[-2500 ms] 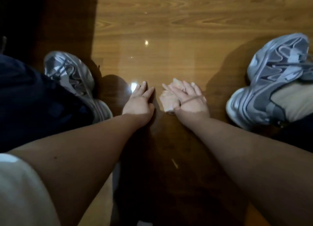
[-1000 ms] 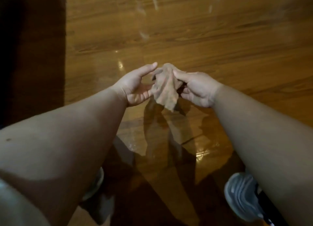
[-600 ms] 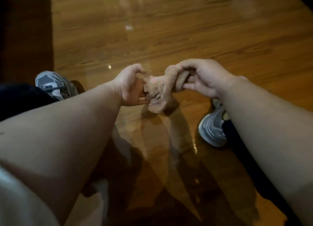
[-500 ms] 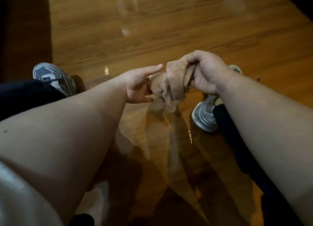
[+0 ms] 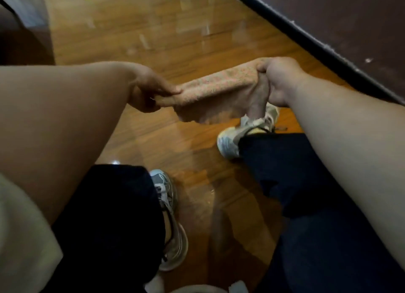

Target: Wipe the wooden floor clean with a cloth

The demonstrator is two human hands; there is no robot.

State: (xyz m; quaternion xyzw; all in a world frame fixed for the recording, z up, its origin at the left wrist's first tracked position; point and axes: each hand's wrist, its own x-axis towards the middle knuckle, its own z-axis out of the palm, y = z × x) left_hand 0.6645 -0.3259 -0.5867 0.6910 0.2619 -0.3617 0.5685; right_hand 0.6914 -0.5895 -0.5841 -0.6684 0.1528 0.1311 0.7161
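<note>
Stretching cloth [image 5: 219, 88] between both hands

Pinkish-tan cloth [image 5: 215, 89], glossy amber-brown floor [image 5: 175, 49]

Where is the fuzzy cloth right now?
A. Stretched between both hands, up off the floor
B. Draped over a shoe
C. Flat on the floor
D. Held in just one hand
A. The cloth hangs in the air, with the left hand pinching one end and the right hand gripping the other, above the wooden floor.
</note>
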